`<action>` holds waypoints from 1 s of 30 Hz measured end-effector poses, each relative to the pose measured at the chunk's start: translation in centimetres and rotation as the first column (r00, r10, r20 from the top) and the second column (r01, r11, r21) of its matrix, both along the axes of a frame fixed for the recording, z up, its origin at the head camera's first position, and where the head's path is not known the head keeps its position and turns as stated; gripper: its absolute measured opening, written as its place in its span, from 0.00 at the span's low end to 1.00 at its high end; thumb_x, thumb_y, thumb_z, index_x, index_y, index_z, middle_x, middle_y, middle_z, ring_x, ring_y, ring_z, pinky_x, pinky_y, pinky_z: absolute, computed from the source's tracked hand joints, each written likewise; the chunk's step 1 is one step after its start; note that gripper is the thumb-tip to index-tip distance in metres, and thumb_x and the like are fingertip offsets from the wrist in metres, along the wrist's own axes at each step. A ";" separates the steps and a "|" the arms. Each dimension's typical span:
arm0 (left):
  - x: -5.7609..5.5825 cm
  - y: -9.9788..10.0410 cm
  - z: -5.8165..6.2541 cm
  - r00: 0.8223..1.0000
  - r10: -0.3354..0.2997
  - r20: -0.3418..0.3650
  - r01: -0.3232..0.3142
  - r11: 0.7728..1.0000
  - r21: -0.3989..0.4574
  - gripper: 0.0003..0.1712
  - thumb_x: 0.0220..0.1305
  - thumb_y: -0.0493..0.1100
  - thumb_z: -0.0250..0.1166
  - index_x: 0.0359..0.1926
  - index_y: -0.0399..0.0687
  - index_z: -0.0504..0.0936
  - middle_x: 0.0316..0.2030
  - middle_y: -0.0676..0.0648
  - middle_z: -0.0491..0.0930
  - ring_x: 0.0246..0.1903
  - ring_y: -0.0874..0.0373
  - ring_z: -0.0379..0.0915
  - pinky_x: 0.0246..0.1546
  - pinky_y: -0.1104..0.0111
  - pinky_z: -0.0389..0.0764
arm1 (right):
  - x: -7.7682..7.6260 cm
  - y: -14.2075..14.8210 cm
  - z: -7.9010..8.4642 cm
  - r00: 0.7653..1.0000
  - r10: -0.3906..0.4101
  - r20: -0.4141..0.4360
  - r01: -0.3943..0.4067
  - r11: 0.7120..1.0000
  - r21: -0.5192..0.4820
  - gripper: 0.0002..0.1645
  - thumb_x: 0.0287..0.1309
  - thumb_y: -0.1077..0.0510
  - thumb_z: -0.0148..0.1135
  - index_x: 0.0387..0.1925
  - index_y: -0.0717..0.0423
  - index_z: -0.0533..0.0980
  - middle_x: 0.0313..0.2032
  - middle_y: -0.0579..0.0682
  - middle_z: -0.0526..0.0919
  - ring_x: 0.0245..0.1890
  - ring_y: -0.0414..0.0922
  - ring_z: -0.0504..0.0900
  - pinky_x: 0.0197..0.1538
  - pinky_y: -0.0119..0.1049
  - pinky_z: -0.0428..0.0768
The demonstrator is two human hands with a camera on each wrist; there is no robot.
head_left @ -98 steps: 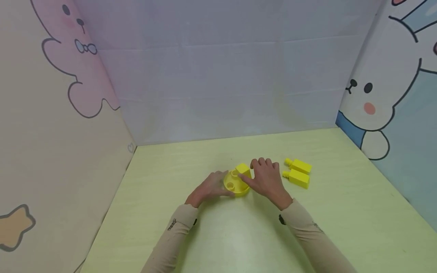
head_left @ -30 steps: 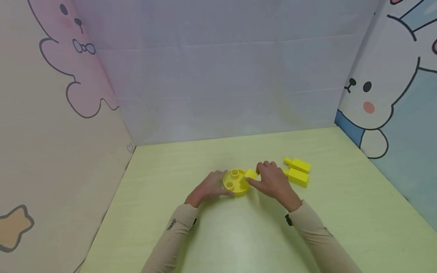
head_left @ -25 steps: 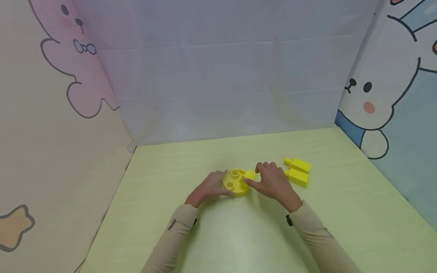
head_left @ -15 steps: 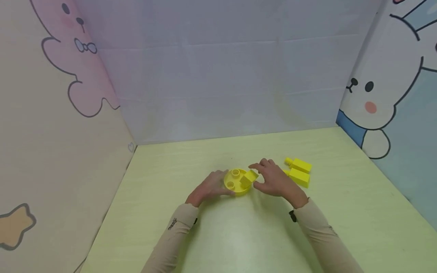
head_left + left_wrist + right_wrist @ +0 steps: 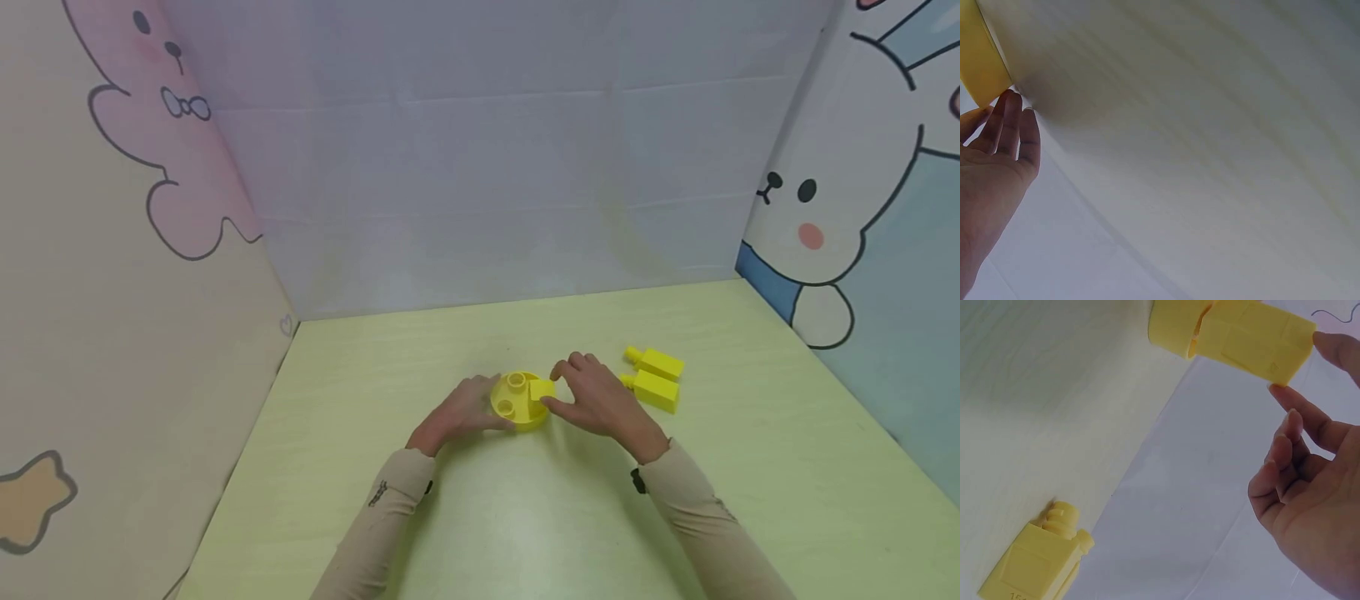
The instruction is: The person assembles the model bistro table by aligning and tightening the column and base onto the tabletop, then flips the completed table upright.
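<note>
A round yellow base (image 5: 516,411) with a raised rim and ring-shaped sockets lies on the table. My left hand (image 5: 467,407) grips its left side between thumb and fingers; in the left wrist view the fingertips touch the yellow wall (image 5: 982,59). Over the right part of the base stands a yellow block (image 5: 542,390). My right hand (image 5: 596,400) pinches the block's free end between thumb and index finger, the other fingers curled, as the right wrist view shows on the block (image 5: 1254,340). The block's lower end, inside the base, is hidden.
Two more yellow blocks with ridged round necks, the farther block (image 5: 660,364) and the nearer block (image 5: 656,390), lie side by side right of my right hand. Printed walls stand left and right of the table (image 5: 495,533), and a pale sheet hangs behind it.
The block has gone from the base's far right to its right side. Half a second ago it leaned right with the right fingers spread; now it stands straighter, pinched. The left hand stays.
</note>
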State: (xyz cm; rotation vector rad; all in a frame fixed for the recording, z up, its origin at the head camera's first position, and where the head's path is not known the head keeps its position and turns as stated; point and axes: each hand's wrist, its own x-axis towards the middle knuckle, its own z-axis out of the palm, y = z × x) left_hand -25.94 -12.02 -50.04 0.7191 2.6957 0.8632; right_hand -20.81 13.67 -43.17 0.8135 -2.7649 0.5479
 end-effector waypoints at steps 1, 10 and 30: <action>0.0 0.0 0.0 1.000 0.000 -0.002 0.000 1.000 0.000 0.57 0.56 0.60 0.78 0.76 0.33 0.64 0.60 0.38 0.76 0.57 0.47 0.71 0.57 0.53 0.72 | 0.0 -0.1 -0.1 1.000 -0.006 -0.011 0.006 1.000 0.004 0.20 0.60 0.49 0.74 0.41 0.61 0.79 0.34 0.51 0.74 0.34 0.50 0.71 0.40 0.46 0.74; 0.1 0.0 -0.1 1.000 0.006 0.001 -0.006 1.000 -0.004 0.58 0.56 0.61 0.78 0.76 0.33 0.62 0.63 0.36 0.75 0.59 0.46 0.71 0.60 0.52 0.71 | 0.1 -0.8 -0.4 0.997 -0.076 -0.009 0.077 0.996 0.043 0.25 0.60 0.43 0.73 0.45 0.59 0.79 0.39 0.54 0.78 0.41 0.56 0.75 0.44 0.53 0.75; 0.0 -0.2 -0.2 1.000 -0.007 -0.012 0.007 1.000 0.020 0.54 0.56 0.60 0.78 0.75 0.39 0.66 0.58 0.41 0.77 0.53 0.50 0.72 0.53 0.55 0.72 | -0.6 -1.7 -1.1 0.998 0.025 0.055 -0.026 1.000 0.013 0.28 0.66 0.53 0.66 0.64 0.59 0.74 0.42 0.55 0.72 0.42 0.54 0.68 0.42 0.48 0.69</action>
